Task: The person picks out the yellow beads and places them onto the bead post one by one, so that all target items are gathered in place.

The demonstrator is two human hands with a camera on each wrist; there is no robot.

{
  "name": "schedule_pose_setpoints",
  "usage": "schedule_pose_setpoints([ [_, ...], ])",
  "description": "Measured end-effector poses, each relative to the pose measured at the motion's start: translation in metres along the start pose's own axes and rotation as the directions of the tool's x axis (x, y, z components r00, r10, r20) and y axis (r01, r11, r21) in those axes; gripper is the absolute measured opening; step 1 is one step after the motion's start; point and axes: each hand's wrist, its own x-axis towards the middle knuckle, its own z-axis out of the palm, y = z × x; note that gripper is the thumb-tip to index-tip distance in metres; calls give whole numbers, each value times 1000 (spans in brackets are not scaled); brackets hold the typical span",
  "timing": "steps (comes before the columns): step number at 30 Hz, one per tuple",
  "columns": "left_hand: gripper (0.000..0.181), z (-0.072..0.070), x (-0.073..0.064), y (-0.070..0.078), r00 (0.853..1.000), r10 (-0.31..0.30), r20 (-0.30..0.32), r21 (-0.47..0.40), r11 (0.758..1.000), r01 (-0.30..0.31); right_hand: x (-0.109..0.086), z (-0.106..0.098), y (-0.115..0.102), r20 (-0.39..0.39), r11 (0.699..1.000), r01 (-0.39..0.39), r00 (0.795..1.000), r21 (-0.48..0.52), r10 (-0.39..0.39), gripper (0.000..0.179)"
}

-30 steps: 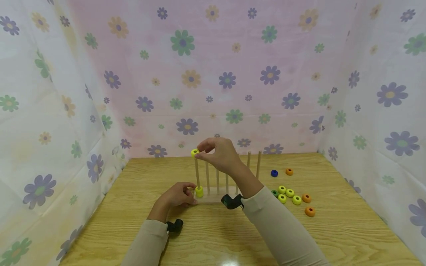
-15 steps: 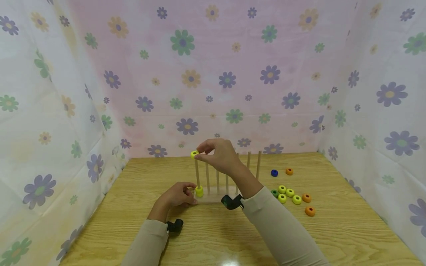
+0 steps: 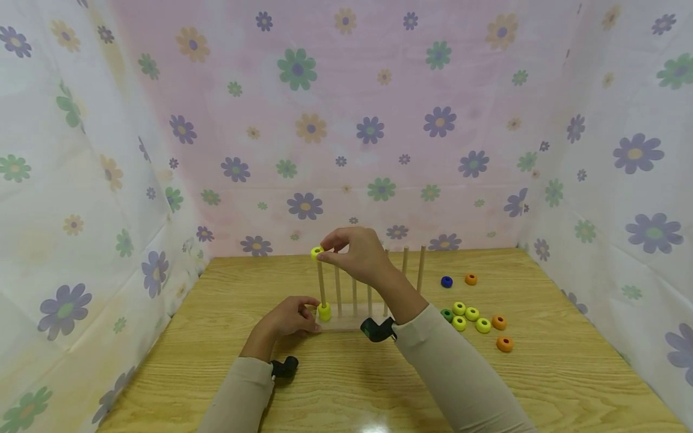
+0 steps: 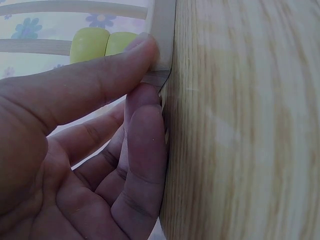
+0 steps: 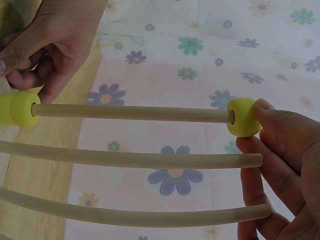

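My right hand (image 3: 358, 255) pinches a yellow bead (image 5: 243, 117) between thumb and fingers. The bead sits around the top of the leftmost peg (image 5: 135, 112) of a wooden peg rack, with the peg's end inside its hole. Two more yellow beads (image 4: 90, 44) are stacked at the foot of that same peg. Low at the left, my left hand (image 3: 289, 316) grips the end of the rack's base (image 4: 162, 37), thumb on its upper face and curled fingers against its end. My right hand and forearm hide part of the other pegs in the head view.
Right of the rack, several yellow beads (image 3: 471, 314) lie on the wooden table (image 3: 346, 385), along with a green bead (image 3: 446, 314), a blue bead (image 3: 446, 282) and orange beads (image 3: 505, 344). Flowered cloth (image 3: 346, 120) walls the table at the back and both sides.
My right hand has come down slightly, bringing the yellow bead a little lower at the peg's top. The left hand has stayed in place on the base.
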Motion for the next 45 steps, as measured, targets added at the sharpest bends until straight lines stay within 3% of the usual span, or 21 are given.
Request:
schedule_pose_setpoints([
  [45, 70, 0, 1, -3, 1000, 14, 12, -25, 1000, -13, -3, -1, 5, 11, 1000, 31, 999, -4, -31, 10],
])
